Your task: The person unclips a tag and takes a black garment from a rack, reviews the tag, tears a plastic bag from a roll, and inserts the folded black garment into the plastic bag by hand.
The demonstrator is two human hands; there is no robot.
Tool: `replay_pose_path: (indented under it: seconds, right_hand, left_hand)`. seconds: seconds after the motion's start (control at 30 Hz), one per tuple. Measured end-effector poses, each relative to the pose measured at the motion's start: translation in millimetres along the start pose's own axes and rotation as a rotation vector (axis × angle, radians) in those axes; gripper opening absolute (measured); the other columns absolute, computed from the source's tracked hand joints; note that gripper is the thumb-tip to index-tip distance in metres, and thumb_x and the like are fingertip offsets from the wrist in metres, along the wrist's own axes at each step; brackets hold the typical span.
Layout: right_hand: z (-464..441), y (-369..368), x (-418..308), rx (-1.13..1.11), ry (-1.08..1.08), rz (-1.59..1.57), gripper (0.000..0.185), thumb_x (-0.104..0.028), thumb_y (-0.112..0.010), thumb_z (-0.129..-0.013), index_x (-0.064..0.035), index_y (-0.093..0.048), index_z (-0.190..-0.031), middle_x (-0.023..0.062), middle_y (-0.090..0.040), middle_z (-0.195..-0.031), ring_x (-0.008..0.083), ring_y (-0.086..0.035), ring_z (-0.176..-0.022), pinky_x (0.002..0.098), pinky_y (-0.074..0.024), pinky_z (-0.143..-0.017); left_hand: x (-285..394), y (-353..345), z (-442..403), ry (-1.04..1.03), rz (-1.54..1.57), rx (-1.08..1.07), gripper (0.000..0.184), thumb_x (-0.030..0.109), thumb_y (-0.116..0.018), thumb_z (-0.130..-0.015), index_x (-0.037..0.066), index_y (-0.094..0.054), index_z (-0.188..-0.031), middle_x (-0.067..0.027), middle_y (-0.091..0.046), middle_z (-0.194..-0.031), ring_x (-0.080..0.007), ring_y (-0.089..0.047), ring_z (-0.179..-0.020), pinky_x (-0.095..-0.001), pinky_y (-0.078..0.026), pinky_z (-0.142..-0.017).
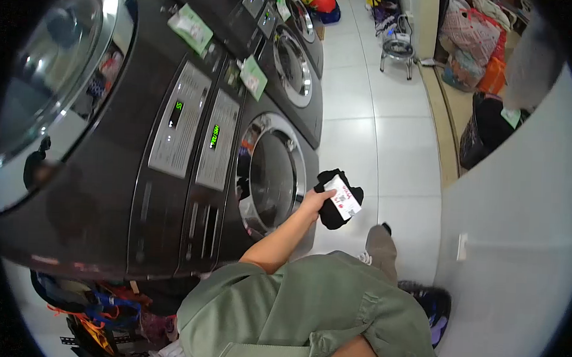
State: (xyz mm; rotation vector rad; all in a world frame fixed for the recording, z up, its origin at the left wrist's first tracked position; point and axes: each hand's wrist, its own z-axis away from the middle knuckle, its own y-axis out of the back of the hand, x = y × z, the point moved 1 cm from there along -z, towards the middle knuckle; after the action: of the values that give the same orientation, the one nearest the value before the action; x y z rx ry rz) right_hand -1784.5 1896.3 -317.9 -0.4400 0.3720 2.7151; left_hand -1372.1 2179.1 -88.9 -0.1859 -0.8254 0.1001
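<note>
Beside a round door (274, 175), left fingers (327, 194) clamp a label (346, 199) against seemingly folded black cloth (333, 217)

From my remote seat, I took this for a laundry shop: big dark front-loading machines (274, 178) lined one side, with lit control panels (181, 126) and hanging green tags (191, 29), and stuffed bags (472, 35) crowded the other.

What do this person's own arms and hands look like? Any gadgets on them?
The left hand is bare, with no glove, watch or cable visible. The bare left forearm comes out of a loose, muted-green fabric sleeve that ends near the elbow. The right hand is out of view.
</note>
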Motion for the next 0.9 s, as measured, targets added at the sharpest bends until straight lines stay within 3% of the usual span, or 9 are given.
replay_pose_path:
  seconds: [0.13,0.3,0.4,0.43,0.53,0.57,0.67,0.77,0.9]
  right_hand:
    - [-39.3,26.6,-183.8,-0.006,0.100,0.066,0.021,-0.024,-0.049,-0.078,-0.0068,-0.050,-0.090,0.0054,-0.053,-0.066,0.0157,-0.050,-0.051,0.0270,-0.0362,-0.039]
    - [-97.7,27.0,-431.9,0.037,0.396,0.079,0.023,-0.029,-0.049,-0.077,-0.0091,-0.050,-0.089,0.0031,-0.054,-0.071,0.0130,-0.050,-0.055,0.0280,-0.0351,-0.042]
    - [-136.9,16.8,-536.6,0.027,0.486,0.050,0.023,-0.029,-0.048,-0.078,-0.0088,-0.050,-0.088,0.0030,-0.053,-0.070,0.0120,-0.050,-0.055,0.0265,-0.0340,-0.040]
    - [-155.5,13.8,-585.4,0.027,0.524,0.037,0.022,-0.029,-0.048,-0.079,-0.0085,-0.050,-0.087,0.0029,-0.053,-0.069,0.0116,-0.049,-0.054,0.0252,-0.0333,-0.040]
    - [-187.8,20.3,-606.5,0.019,0.303,0.084,0.014,-0.021,-0.049,-0.078,-0.0081,-0.050,-0.072,0.0028,-0.050,-0.056,0.0114,-0.047,-0.043,0.0248,-0.0318,-0.033]
    - [-237.2,35.1,-585.1,-0.068,0.516,0.344,0.014,-0.019,-0.049,-0.076,-0.0055,-0.052,-0.073,0.0055,-0.049,-0.053,0.0145,-0.047,-0.041,0.0284,-0.0365,-0.035]
    - [-241.9,41.5,-604.1,-0.014,0.192,0.319,0.014,-0.018,-0.049,-0.076,-0.0041,-0.053,-0.074,0.0062,-0.050,-0.054,0.0148,-0.048,-0.042,0.0287,-0.0372,-0.036]
    - [-255.8,47.2,-658.1,0.017,0.078,0.274,0.014,-0.017,-0.049,-0.075,-0.0027,-0.053,-0.076,0.0068,-0.050,-0.055,0.0152,-0.048,-0.043,0.0289,-0.0379,-0.037]
    - [-299.8,53.9,-753.8,0.028,0.076,0.293,0.015,-0.015,-0.049,-0.074,-0.0008,-0.053,-0.077,0.0077,-0.051,-0.057,0.0157,-0.049,-0.044,0.0293,-0.0388,-0.039]
  left_hand:
    - [75.0,-27.9,-70.2,-0.012,0.141,0.104,0.031,0.004,-0.064,-0.070,-0.003,-0.052,-0.098,-0.0146,-0.059,-0.090,-0.0238,-0.060,-0.078,-0.0343,-0.049,-0.071]
    - [135.1,-41.2,-147.4,-0.154,0.277,0.188,0.031,0.005,-0.062,-0.072,-0.003,-0.052,-0.100,-0.0146,-0.059,-0.092,-0.0241,-0.059,-0.080,-0.0347,-0.049,-0.072]
    - [160.2,-46.7,-213.1,-0.066,0.431,0.197,0.030,0.004,-0.060,-0.073,-0.004,-0.051,-0.101,-0.0157,-0.058,-0.096,-0.0258,-0.058,-0.085,-0.0360,-0.049,-0.074]
    - [167.8,-45.3,-284.1,0.054,0.495,0.203,0.030,0.004,-0.060,-0.074,-0.005,-0.051,-0.101,-0.0162,-0.058,-0.095,-0.0267,-0.058,-0.085,-0.0377,-0.049,-0.075]
    - [213.3,-96.2,-353.0,0.015,0.497,0.225,0.028,0.002,-0.060,-0.074,-0.004,-0.052,-0.099,-0.0158,-0.058,-0.092,-0.0282,-0.058,-0.084,-0.0395,-0.049,-0.075]
    - [232.7,-116.6,-376.1,0.053,0.469,0.226,0.028,0.001,-0.061,-0.073,-0.003,-0.052,-0.099,-0.0160,-0.057,-0.094,-0.0282,-0.059,-0.084,-0.0392,-0.050,-0.074]
    - [302.2,-189.5,-429.1,-0.009,0.374,0.164,0.029,0.000,-0.060,-0.072,-0.005,-0.051,-0.099,-0.0165,-0.058,-0.094,-0.0275,-0.059,-0.083,-0.0380,-0.049,-0.073]
    - [368.2,-257.5,-480.3,-0.041,0.261,0.024,0.029,0.003,-0.058,-0.075,-0.004,-0.049,-0.102,-0.0158,-0.057,-0.096,-0.0254,-0.058,-0.085,-0.0370,-0.048,-0.077]
    - [428.3,-320.5,-545.6,-0.121,0.212,0.024,0.028,0.004,-0.059,-0.074,-0.002,-0.050,-0.100,-0.0134,-0.058,-0.094,-0.0242,-0.059,-0.084,-0.0348,-0.048,-0.077]
